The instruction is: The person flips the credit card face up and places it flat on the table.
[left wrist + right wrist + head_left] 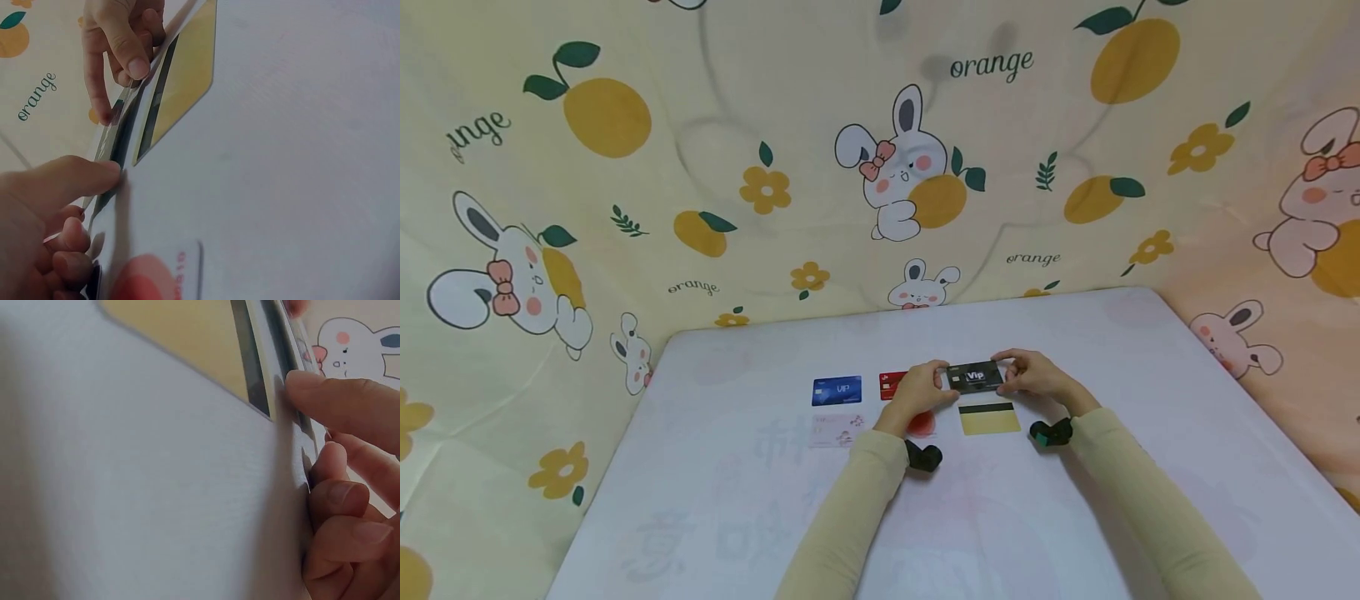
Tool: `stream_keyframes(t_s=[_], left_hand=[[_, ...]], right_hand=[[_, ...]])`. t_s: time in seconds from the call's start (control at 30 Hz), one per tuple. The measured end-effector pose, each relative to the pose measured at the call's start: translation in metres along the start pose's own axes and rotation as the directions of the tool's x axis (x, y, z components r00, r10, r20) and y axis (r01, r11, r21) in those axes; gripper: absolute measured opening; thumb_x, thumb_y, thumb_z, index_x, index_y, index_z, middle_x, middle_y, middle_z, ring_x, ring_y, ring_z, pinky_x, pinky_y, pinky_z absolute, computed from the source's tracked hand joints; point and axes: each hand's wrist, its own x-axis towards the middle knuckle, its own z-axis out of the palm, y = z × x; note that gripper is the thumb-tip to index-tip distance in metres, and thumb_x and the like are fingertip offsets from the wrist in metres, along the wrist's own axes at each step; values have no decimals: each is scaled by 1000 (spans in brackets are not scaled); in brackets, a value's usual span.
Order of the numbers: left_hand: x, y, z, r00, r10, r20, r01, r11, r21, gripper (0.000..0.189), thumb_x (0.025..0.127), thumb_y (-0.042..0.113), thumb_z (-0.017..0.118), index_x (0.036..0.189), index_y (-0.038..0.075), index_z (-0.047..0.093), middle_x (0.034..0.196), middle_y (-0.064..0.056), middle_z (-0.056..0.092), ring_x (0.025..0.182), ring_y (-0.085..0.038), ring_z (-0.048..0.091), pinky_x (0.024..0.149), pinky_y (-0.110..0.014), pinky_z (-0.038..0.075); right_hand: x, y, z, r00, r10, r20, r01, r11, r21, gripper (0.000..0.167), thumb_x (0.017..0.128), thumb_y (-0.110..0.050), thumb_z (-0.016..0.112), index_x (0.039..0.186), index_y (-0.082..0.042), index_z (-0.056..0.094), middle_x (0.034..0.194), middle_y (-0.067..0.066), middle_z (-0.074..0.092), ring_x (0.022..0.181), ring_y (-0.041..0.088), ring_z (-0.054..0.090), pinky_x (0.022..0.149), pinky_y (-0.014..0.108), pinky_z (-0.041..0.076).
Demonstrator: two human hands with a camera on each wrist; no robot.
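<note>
A black card printed "Vip" (975,377) is between my two hands at the table's far part. My left hand (917,388) pinches its left end, thumb on the near edge. At the other end, the right hand (1033,373) grips the card between thumb and finger. Seen nearly edge-on in the left wrist view, the black card (125,134) stands tilted close over the table. Just in front of it lies a gold card with a dark stripe (989,419). A red card (891,385) is partly hidden behind my left hand.
Left of the hands lie a blue VIP card (837,390) and a pale pink card (837,431). A card with a red round print (921,424) sits partly covered by the left wrist. Behind the white table (715,467) hangs a patterned cloth (820,75).
</note>
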Motion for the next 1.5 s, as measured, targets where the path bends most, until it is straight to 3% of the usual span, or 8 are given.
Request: stream_keyframes(t_s=[0.23,0.9,1.3,1.5], left_hand=[[2,1,1,999,-33,13,32,999,34,54,83,30,74,131,13,57,74,6,49,64,-6,42,56,-16,29],[3,1,2,999,-38,7,38,998,44,55,82,30,74,131,12,58,74,5,48,66,-6,41,56,-16,29],[0,3,2,996,-86,22,86,996,20,58,83,31,74,135,15,55,77,3,50,70,-9,45,59,-18,32],[-2,5,2,998,-54,-6,55,998,34,54,83,29,74,132,15,57,75,4,48,67,-9,43,57,-18,30]], right_hand=[[2,-2,1,1000,-3,-14,2,998,-57,68,77,-9,76,137,4,46,73,-1,52,69,13,46,66,25,37],[3,0,2,1000,6,-8,-6,999,-39,70,76,-11,77,137,4,46,72,-2,51,69,12,46,66,25,37],[5,1,4,999,23,-36,-24,999,-48,64,78,-11,76,135,2,50,72,-2,51,70,13,47,69,27,37],[3,1,3,999,22,-43,-25,998,-61,64,79,-13,76,135,1,49,74,-1,51,72,15,48,70,28,37]])
